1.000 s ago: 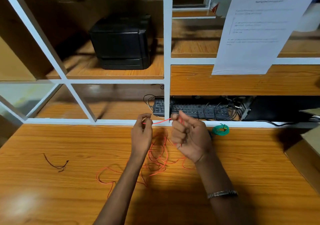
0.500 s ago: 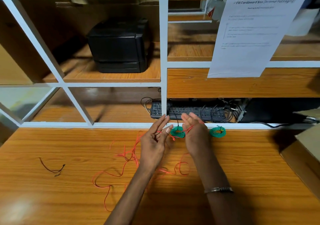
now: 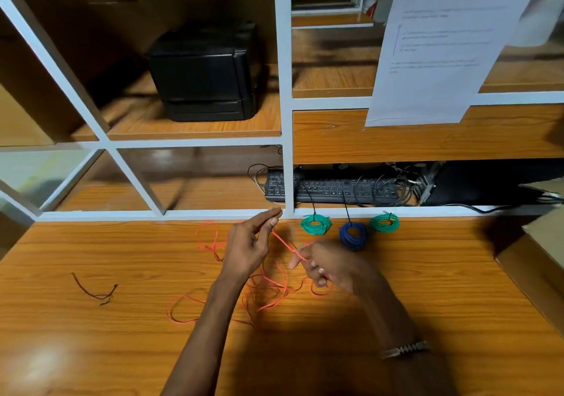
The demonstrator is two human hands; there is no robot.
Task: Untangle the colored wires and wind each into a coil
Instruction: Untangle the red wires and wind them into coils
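Fingers of our left hand [image 3: 248,243] and right hand [image 3: 328,269] now pinch the red wire [image 3: 287,245] taut; blue coil [image 3: 354,236] newly visible beside it.

Your arms are bare with no sleeves showing, and you wear a silvery metal link bracelet [image 3: 404,349] on the wrist behind your right hand [image 3: 331,269].

The printed sheet [image 3: 439,45] hanging over the shelf is cut off at the top edge, its small text blurred. A cardboard box [image 3: 540,261] at the table's right edge runs out of view — the right hand [image 3: 332,266] hides part of the red wire [image 3: 268,286].
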